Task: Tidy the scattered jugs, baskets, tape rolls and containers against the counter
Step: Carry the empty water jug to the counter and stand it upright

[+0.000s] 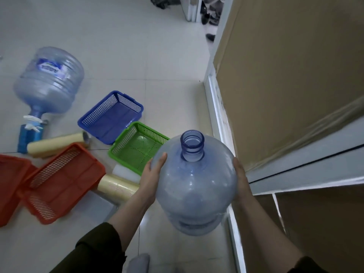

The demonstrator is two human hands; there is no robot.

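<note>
I hold an empty blue water jug upright between both palms, next to the counter's base. My left hand presses its left side and my right hand its right side. A second jug lies tipped on the floor at the left, neck toward me. On the tiles between them sit a blue basket, a green basket and two orange baskets. Two yellowish rolls lie among the baskets.
A cardboard-covered counter runs along the right. A blue bottle with a white cap stands by the tipped jug. A grey flat container and a white block lie near the rolls. Shoes sit far back.
</note>
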